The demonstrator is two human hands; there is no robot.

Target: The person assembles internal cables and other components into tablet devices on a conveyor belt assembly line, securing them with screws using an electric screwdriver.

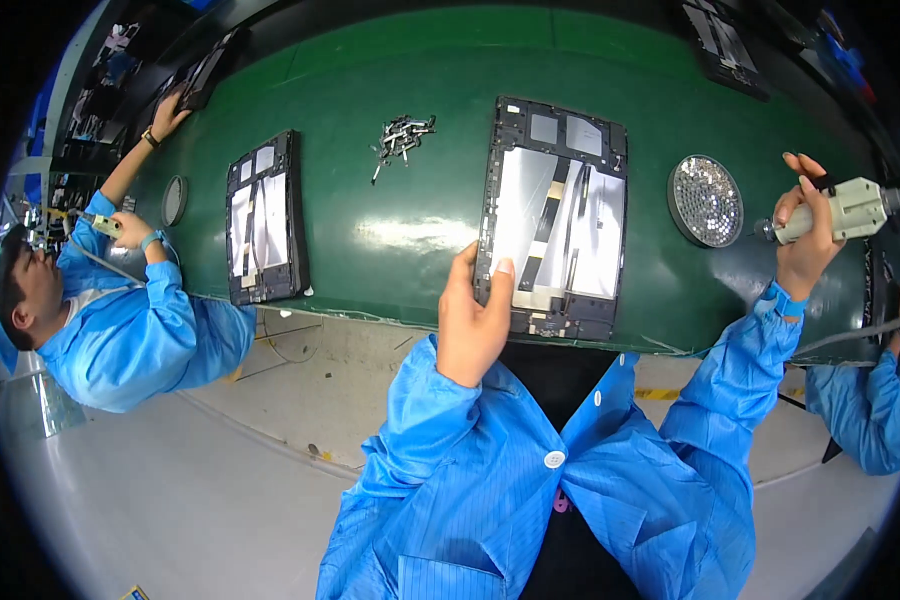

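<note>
In front of me on the green bench lies an opened tablet-like device (pixel 597 220) in a black frame, with silvery panels and dark strips inside. My left hand (pixel 475 318) grips its lower left edge, the thumb on top and the fingers at the side. To the right, my right hand (pixel 808 235) is wrapped round a pale electric screwdriver (pixel 838 211), with a finger or two raised off it. The driver's tip points left, close to a round dish (pixel 677 217) full of small shiny screws.
A heap of small black and silver parts (pixel 402 138) lies left of my device. Farther left are another opened device (pixel 259 220), a second round dish (pixel 174 201) and a co-worker in blue (pixel 130 335) holding a driver. More devices lie at the far corners; another person's blue sleeve shows at right.
</note>
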